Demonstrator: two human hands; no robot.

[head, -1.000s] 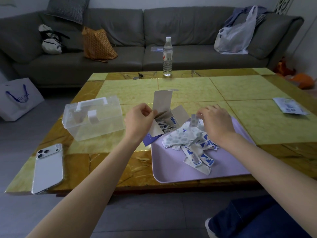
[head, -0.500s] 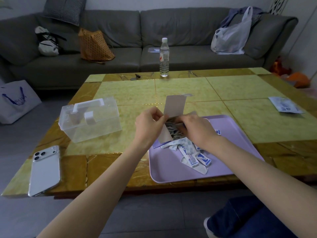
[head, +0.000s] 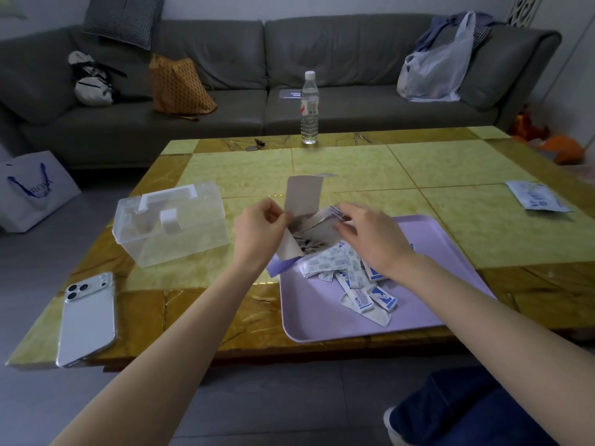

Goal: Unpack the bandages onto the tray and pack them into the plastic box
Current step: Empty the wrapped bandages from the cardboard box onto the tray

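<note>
Two hands meet at frame centre on the carton [head: 303, 197]. Left hand [head: 257, 235] pinches its side flap. The carton body is mostly hidden behind both hands; only the raised top flap and a purple corner show. Right hand [head: 375, 241] curls round a bunch of bandages [head: 333, 213] at the carton mouth, count unclear. More lie in a loose pile [head: 349, 272] on the lilac tray [head: 425, 304], right of centre, partly under the right wrist. Wrapper print unreadable. Plastic box [head: 180, 233], lid on, sits left of centre on the table [head: 370, 165], apart from the tray.
</note>
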